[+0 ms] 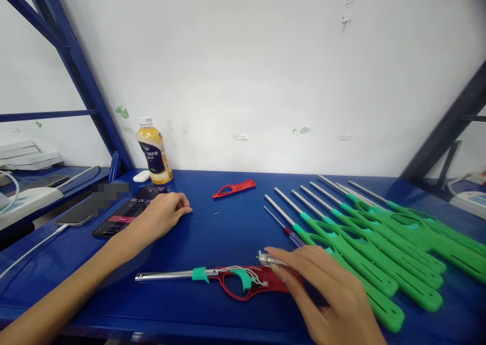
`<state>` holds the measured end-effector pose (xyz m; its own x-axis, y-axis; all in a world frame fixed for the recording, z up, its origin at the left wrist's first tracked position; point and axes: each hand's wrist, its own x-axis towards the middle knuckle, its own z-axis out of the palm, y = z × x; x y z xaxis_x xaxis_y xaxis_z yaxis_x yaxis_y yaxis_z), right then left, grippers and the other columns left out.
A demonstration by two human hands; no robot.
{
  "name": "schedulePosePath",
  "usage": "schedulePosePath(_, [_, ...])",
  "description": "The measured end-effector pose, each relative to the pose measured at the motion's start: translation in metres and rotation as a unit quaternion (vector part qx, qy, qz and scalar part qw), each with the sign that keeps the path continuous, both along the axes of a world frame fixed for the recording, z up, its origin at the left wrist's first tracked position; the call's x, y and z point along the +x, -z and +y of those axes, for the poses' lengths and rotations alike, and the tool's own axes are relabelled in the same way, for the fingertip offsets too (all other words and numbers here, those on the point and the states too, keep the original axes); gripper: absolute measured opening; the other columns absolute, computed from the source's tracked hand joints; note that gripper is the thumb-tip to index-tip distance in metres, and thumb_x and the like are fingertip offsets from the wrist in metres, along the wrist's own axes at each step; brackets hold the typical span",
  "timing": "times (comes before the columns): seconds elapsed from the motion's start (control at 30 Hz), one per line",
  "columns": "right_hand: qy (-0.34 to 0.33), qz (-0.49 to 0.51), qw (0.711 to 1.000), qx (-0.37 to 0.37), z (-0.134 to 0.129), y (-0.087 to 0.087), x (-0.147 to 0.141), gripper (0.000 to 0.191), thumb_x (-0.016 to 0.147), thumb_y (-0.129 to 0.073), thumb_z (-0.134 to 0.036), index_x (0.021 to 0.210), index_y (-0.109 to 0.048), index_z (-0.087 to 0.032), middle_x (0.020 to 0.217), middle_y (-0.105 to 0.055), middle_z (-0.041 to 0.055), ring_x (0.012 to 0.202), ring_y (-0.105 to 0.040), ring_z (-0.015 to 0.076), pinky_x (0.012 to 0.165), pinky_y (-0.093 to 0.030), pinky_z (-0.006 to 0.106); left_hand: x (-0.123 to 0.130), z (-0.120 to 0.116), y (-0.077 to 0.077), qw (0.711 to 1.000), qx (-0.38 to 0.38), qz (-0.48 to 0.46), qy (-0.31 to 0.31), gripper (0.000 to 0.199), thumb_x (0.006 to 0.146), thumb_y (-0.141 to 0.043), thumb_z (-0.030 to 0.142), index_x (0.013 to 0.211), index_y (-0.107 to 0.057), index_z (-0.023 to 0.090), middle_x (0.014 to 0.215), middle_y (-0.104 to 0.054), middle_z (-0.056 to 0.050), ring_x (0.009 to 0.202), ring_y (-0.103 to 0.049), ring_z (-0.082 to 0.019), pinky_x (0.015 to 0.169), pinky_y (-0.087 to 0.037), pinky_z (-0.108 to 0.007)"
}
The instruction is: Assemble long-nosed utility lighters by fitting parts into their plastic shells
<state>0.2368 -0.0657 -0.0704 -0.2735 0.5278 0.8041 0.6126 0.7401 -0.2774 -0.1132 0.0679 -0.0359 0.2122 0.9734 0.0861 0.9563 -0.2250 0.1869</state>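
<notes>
Between the thumb and fingers of my right hand (326, 289) is a small clear part (270, 259) with a metal tip, held above an opened red lighter handle (273, 278). That handle lies with a metal tube (170, 274), a teal trigger (243, 278) and white wires in it. My left hand (163, 213) rests over the edge of a phone with its fingertips pressed together on the blue table; whether they pinch anything is too small to tell. Past them lie a tiny screw (216, 213) and a red cover half (234, 188).
Several green lighters (379, 254) lie in a row at the right, beside a screwdriver (284, 228). At the left are a lit phone (121, 218), a dark phone (78, 211) with a white cable, a white case (142, 176) and a yellow bottle (155, 153).
</notes>
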Motion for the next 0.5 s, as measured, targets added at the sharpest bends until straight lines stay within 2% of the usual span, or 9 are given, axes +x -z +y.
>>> schedulePosePath(0.13, [-0.004,0.001,1.000,-0.004,0.000,0.000,0.001,0.020,0.109,-0.064,-0.018,0.125,-0.074,-0.025,0.098,-0.084,-0.0026,0.080,-0.079,0.0146,0.078,-0.061,0.028,-0.003,-0.003,0.005,1.000,0.001,-0.003,-0.002,0.023,0.109,-0.072,0.038,0.103,-0.073,0.016,0.099,-0.076,-0.003,0.091,-0.075,-0.020,0.087,-0.063,-0.040])
schedulePosePath(0.27, [0.002,0.009,1.000,-0.004,-0.001,0.000,0.001,0.021,0.110,-0.063,-0.018,0.126,-0.074,-0.026,0.100,-0.084,-0.0022,0.082,-0.080,0.0149,0.078,-0.062,0.027,0.000,-0.012,0.005,0.999,0.031,-0.026,0.004,0.025,0.109,-0.070,0.039,0.097,-0.071,0.016,0.091,-0.072,-0.001,0.083,-0.072,-0.019,0.083,-0.061,-0.038])
schedulePosePath(0.4, [0.000,0.024,0.999,-0.024,-0.001,0.000,0.001,0.023,0.108,-0.065,-0.018,0.128,-0.073,-0.027,0.104,-0.085,-0.0018,0.087,-0.081,0.0156,0.081,-0.063,0.026,0.015,-0.027,-0.003,0.994,0.065,-0.079,0.021,0.022,0.106,-0.060,0.032,0.090,-0.069,0.020,0.082,-0.072,-0.002,0.075,-0.069,-0.021,0.074,-0.054,-0.035])
schedulePosePath(0.5, [-0.004,0.024,0.999,-0.034,-0.001,0.000,0.001,0.023,0.107,-0.066,-0.017,0.127,-0.073,-0.027,0.106,-0.086,-0.0013,0.089,-0.082,0.0163,0.082,-0.065,0.025,0.032,-0.044,-0.011,0.986,0.091,-0.138,0.035,0.025,0.100,-0.053,0.035,0.098,-0.075,0.023,0.087,-0.078,-0.005,0.077,-0.072,-0.025,0.070,-0.053,-0.035])
